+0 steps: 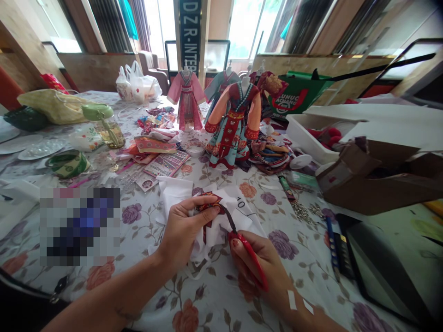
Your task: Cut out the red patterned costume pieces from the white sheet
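Note:
My left hand point(183, 230) pinches a small red patterned fabric piece point(208, 205) against white cloth point(180, 191) lying on the flowered tablecloth. My right hand point(258, 265) is closed round red-handled scissors point(247, 251), whose dark blades reach up to the fabric piece at my left fingertips. White tape strips sit on my right wrist. A white paper marked "10" lies just beyond the cloth.
Three small dressed mannequins stand at the centre back, the nearest in a red and blue robe point(233, 124). Fabric scraps point(155, 145) and ribbon rolls lie at left. A brown cardboard box point(380, 180), a white tray point(308, 133) and a dark tablet point(384, 272) are at right.

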Available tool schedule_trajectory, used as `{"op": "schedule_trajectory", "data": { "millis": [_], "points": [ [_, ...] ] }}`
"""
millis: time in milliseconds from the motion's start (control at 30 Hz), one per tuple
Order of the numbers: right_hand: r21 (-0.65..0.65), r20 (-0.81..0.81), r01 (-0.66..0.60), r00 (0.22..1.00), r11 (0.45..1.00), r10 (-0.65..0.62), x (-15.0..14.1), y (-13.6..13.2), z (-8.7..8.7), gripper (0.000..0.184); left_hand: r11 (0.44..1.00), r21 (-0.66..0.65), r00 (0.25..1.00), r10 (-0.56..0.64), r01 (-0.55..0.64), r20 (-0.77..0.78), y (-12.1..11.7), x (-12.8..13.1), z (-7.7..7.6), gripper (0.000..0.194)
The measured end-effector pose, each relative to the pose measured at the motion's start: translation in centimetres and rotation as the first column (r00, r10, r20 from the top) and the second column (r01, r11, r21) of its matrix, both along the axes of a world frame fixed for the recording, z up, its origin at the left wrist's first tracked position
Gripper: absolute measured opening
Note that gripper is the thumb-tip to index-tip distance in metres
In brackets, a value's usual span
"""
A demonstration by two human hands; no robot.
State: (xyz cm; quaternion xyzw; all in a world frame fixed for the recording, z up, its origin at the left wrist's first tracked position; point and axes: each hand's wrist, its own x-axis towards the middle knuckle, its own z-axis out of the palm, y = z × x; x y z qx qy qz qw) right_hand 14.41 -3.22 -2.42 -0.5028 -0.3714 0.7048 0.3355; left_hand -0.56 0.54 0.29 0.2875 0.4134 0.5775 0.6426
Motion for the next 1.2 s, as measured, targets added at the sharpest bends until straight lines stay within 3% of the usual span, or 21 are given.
{"op": "schedule_trajectory", "data": {
  "millis": [467,1200],
  "points": [
    [0.005,-0.035,0.022,0.999,1.000,-0.022,-0.18,-0.30,0.69,0.050,0.999,0.035,0.999,-0.004,0.005,-0.037,0.16,-0.22,-0.01,0.018],
    [0.007,-0.054,0.016,0.998,1.000,-0.016,0.10,-0.23,0.04,0.052,0.996,0.057,0.991,-0.060,0.067,-0.122,0.22,-0.43,0.21,0.015]
  ]
}}
